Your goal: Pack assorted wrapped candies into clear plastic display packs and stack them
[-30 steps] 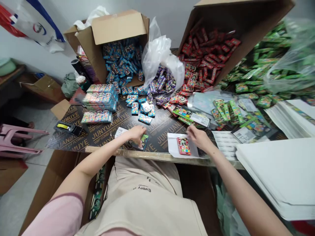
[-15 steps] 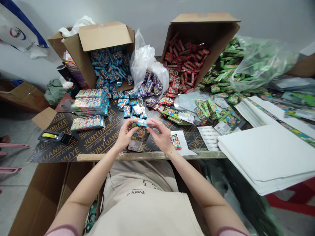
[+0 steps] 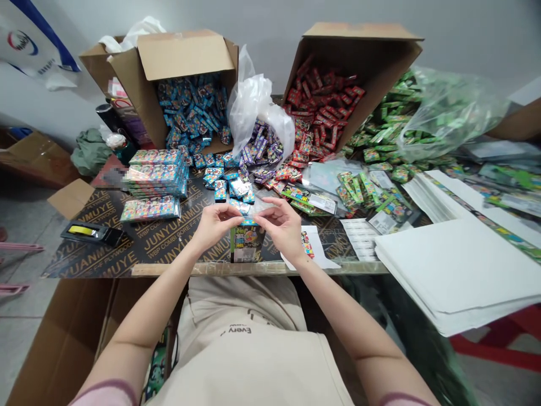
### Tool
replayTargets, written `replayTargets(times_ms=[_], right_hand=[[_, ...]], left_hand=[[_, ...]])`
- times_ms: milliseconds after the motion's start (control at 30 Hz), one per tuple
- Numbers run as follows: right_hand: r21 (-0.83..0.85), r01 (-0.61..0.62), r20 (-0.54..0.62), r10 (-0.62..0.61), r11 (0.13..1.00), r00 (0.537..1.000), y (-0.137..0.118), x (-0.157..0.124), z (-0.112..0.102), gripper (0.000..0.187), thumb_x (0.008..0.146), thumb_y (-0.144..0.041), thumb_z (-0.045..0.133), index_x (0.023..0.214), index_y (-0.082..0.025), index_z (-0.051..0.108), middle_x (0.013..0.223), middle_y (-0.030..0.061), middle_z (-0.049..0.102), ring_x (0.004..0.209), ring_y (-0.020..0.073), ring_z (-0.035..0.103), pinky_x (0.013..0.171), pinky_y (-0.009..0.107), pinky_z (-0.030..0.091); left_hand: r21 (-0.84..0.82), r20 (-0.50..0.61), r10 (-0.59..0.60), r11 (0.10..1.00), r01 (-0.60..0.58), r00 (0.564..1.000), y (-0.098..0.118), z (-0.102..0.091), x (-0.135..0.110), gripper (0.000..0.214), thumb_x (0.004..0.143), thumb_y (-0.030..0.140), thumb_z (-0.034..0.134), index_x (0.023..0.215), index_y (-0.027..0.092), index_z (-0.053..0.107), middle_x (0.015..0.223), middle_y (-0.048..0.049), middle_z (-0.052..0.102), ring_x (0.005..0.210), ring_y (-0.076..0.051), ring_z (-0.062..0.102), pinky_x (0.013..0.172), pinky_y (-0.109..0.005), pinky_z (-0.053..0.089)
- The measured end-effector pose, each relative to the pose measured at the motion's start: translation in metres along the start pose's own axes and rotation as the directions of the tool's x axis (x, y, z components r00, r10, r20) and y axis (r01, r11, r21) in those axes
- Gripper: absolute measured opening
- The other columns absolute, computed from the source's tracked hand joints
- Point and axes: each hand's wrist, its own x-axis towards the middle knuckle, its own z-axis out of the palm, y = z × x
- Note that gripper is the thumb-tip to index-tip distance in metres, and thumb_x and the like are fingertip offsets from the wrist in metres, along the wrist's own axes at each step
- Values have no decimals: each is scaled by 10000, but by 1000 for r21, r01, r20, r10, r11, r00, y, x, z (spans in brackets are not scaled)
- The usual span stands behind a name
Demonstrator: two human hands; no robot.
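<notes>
A dark printed plastic packet (image 3: 247, 243) with a blue strip along its top edge is held upright near the front of the table. My left hand (image 3: 216, 226) pinches its top left corner between thumb and fingers. At the top right corner, my right hand (image 3: 282, 228) pinches it the same way, other fingers partly raised. The fingers cover both ends of the blue strip. Just beyond the hands lie several small blue boxes (image 3: 220, 190). Right of my right hand, a white sheet (image 3: 323, 251) carries a red printed item, partly hidden by the wrist.
Behind stand cartons of blue boxes (image 3: 192, 110) and red boxes (image 3: 325, 107), with a bag of purple boxes (image 3: 262, 144) between. Green packs (image 3: 389, 115) lie right. Stacked wrapped sets (image 3: 154, 177) and a tape dispenser (image 3: 93, 232) are left; white card sheets (image 3: 460, 265) overhang the front right.
Both hands have come slightly closer to me and turned the packet, so its dark printed face now shows more fully between them. Both hands keep their pinch. The view has shifted slightly.
</notes>
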Motion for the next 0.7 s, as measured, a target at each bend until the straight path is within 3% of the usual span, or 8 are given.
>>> replayTargets(times_ms=[133, 300, 433, 500, 633, 700], right_hand=[[-44, 35, 3, -35, 998, 999, -3, -3, -2, 302, 752, -292, 749, 1010, -236, 601, 752, -14, 707, 706, 161, 693, 700, 310, 570], [-180, 163, 40, -159, 970, 986, 11, -11, -15, 225, 827, -315, 678, 1037, -263, 614, 849, 19, 744, 834, 210, 723, 799, 382, 581], [-359, 389, 212, -332, 848, 919, 22, -21, -28, 129, 877, -307, 597, 979, -284, 671, 1023, 44, 741, 1017, 240, 687, 901, 437, 555], [-371, 406, 251, -331, 835, 910, 18, -21, -31, 159, 874, -310, 600, 1015, -280, 668, 1042, 46, 734, 1024, 240, 680, 909, 434, 547], [-365, 284, 66, -280, 886, 958, -9, -3, -32, 136, 863, -331, 622, 971, -253, 654, 1002, 50, 698, 967, 216, 657, 892, 389, 516], [-358, 259, 65, -253, 897, 965, -24, 12, -30, 111, 836, -337, 650, 833, -227, 650, 1019, 60, 659, 1008, 219, 620, 921, 386, 476]], left_hand=[[205, 66, 197, 957, -207, 978, 11, -2, -1, 92, 769, 214, 687, 704, 149, 690, 697, -50, 700, 660, -156, 643, 638, -261, 502], [413, 192, 437, 776, -477, 879, 7, -1, -7, 108, 830, 194, 630, 735, 167, 674, 806, -66, 702, 728, -156, 658, 668, -261, 505], [536, 248, 482, 654, -534, 840, -3, 1, -10, 185, 897, 177, 515, 876, 195, 698, 853, -64, 678, 758, -153, 634, 676, -261, 498], [569, 264, 506, 605, -556, 821, -6, 2, -12, 247, 903, 156, 479, 988, 227, 699, 880, -58, 665, 764, -150, 617, 664, -254, 488], [576, 225, 544, 595, -561, 808, -10, 5, -13, 239, 887, 146, 507, 971, 238, 710, 861, -54, 655, 751, -148, 602, 645, -247, 473], [544, 176, 546, 640, -543, 819, -11, 8, -13, 195, 881, 154, 530, 906, 219, 713, 827, -53, 655, 735, -146, 607, 636, -247, 473]])
